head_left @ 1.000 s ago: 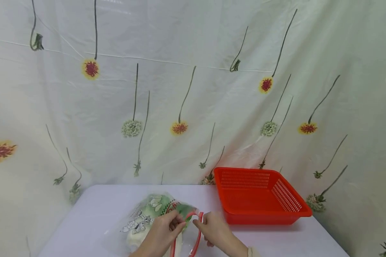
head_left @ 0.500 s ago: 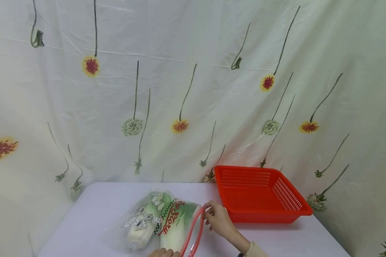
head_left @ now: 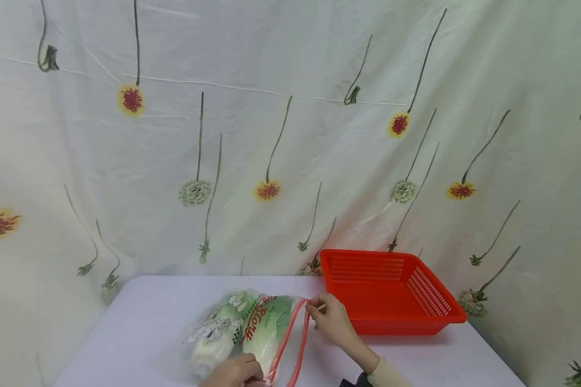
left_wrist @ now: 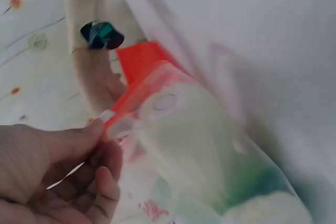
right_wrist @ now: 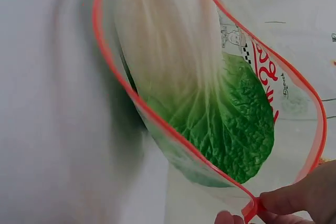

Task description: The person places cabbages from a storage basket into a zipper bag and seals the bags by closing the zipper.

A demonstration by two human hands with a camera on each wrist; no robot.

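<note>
A clear zip bag (head_left: 255, 321) with red lettering and a red zip edge lies on the table. Two napa cabbages are inside; one cabbage (right_wrist: 178, 51), white-stemmed with green leaves, faces the spread mouth in the right wrist view. The other cabbage (head_left: 210, 352) is deeper in, under the printed film. My right hand (head_left: 331, 321) pinches the far corner of the red zip edge between thumb and fingers. At the near corner, my left hand (head_left: 237, 371) pinches the zip edge, by a small white zip slider (left_wrist: 107, 115). The mouth gapes between both hands.
A red plastic basket (head_left: 392, 324) with slotted walls stands at the back right of the white table (head_left: 140, 317), just beyond my right hand. A flower-printed curtain (head_left: 252, 134) hangs behind the table and along its sides.
My hands were close together at the bag's mouth. The left has moved down towards me, the right slightly up and right. The mouth is now stretched between them, with more lettering and cabbage showing.
</note>
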